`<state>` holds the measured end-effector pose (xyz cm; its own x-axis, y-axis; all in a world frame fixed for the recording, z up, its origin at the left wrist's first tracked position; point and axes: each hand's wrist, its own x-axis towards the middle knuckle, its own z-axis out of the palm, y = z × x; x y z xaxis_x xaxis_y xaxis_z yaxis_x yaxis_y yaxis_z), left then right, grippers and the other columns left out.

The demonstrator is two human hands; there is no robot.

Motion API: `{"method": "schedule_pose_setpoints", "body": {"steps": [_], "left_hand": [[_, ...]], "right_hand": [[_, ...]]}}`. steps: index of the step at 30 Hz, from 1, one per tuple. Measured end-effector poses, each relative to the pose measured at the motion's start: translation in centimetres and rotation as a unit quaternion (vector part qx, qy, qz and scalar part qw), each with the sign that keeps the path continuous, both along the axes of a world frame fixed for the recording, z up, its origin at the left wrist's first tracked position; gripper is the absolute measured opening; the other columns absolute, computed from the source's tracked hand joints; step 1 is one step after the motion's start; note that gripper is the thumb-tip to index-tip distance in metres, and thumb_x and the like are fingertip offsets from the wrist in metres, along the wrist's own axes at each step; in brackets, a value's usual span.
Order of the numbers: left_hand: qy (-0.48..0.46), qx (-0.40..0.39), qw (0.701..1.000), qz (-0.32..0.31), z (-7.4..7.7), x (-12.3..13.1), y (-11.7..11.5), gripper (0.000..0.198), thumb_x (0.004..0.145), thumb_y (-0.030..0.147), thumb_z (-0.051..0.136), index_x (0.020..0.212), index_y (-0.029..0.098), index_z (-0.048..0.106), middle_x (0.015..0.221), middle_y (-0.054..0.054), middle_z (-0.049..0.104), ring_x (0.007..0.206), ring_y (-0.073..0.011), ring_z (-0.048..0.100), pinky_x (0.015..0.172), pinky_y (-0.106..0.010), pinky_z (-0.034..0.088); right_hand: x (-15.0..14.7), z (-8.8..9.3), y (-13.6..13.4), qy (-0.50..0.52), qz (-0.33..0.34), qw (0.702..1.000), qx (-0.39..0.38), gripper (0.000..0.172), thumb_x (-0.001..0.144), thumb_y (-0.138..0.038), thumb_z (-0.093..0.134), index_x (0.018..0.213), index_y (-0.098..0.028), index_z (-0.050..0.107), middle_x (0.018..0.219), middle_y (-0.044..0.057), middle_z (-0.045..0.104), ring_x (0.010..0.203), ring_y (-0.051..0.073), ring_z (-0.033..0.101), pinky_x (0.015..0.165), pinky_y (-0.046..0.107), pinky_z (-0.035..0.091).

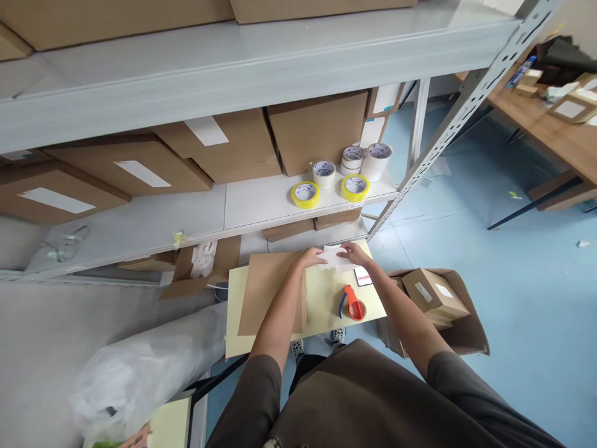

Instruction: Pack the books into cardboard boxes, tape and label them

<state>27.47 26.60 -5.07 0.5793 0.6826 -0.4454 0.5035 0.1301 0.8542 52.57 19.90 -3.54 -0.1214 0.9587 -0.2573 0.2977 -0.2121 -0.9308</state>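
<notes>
My left hand (pixel 309 256) and my right hand (pixel 355 252) both rest on a small white packet (pixel 334 258) at the far edge of a pale yellow table (pixel 321 298). The fingers of each hand curl over the packet's ends. A flat brown cardboard sheet (pixel 265 292) lies to the left under my left forearm. An orange tape dispenser (pixel 354 305) sits near my right forearm. A small white and red card (pixel 362 275) lies just right of the packet.
A grey metal shelf (pixel 261 199) ahead holds cardboard boxes and several tape rolls (pixel 354 186). An open carton (pixel 438 305) with small boxes stands on the blue floor at right. A clear plastic bag (pixel 140 367) lies at left. A wooden desk (pixel 555 124) is far right.
</notes>
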Motion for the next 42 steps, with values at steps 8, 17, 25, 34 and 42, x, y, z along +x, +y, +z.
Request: {"method": "schedule_pose_setpoints", "body": {"steps": [8, 17, 25, 34, 42], "left_hand": [[0.100, 0.084, 0.991, -0.012, 2.9, -2.4, -1.5, 0.027, 0.066, 0.035, 0.084, 0.086, 0.018, 0.084, 0.083, -0.003, 0.078, 0.082, -0.0226, 0.070, 0.076, -0.030, 0.049], [0.106, 0.181, 0.977, 0.029, 9.0, -2.5, -2.2, 0.018, 0.069, 0.030, 0.089, 0.086, 0.023, 0.087, 0.091, -0.006, 0.082, 0.095, -0.0265, 0.072, 0.084, -0.030, 0.050], [0.111, 0.167, 0.979, 0.042, 11.4, -3.3, -3.3, 0.025, 0.065, 0.031, 0.094, 0.086, 0.021, 0.086, 0.088, -0.007, 0.080, 0.088, -0.0264, 0.071, 0.080, -0.031, 0.051], [0.111, 0.170, 0.973, 0.107, 11.9, -6.8, -4.9, 0.025, 0.069, 0.042, 0.088, 0.076, 0.019, 0.083, 0.078, -0.005, 0.078, 0.080, -0.0233, 0.068, 0.073, -0.031, 0.049], [-0.004, 0.127, 0.963, 0.236, 11.2, -11.3, -6.6, 0.045, 0.072, 0.060, 0.081, 0.085, 0.017, 0.079, 0.085, -0.004, 0.077, 0.078, -0.0222, 0.068, 0.068, -0.029, 0.048]], "right_hand": [[0.9, -0.6, -1.4, 0.099, -0.023, 0.993, -0.058, 0.055, 0.061, -0.067, 0.089, 0.074, -0.024, 0.057, 0.073, -0.002, 0.064, 0.065, 0.017, 0.056, 0.060, 0.029, 0.044], [1.6, 1.8, 0.0, -0.070, 0.015, 0.996, 0.048, 0.036, 0.069, -0.053, 0.084, 0.089, -0.025, 0.073, 0.091, 0.002, 0.076, 0.086, 0.025, 0.067, 0.083, 0.036, 0.053], [-4.2, 6.6, 0.5, -0.059, 0.167, 0.978, 0.113, 0.024, 0.083, -0.047, 0.077, 0.089, -0.025, 0.082, 0.094, 0.005, 0.081, 0.093, 0.027, 0.071, 0.090, 0.037, 0.052], [-4.4, 6.1, -0.2, -0.006, 0.123, 0.987, 0.108, 0.037, 0.082, -0.058, 0.070, 0.081, -0.022, 0.076, 0.086, 0.004, 0.076, 0.080, 0.022, 0.065, 0.075, 0.032, 0.050], [-4.0, 2.6, -0.6, -0.101, -0.001, 0.989, 0.112, 0.034, 0.090, -0.046, 0.065, 0.109, -0.022, 0.080, 0.121, 0.013, 0.079, 0.117, 0.033, 0.070, 0.107, 0.046, 0.051]]}}
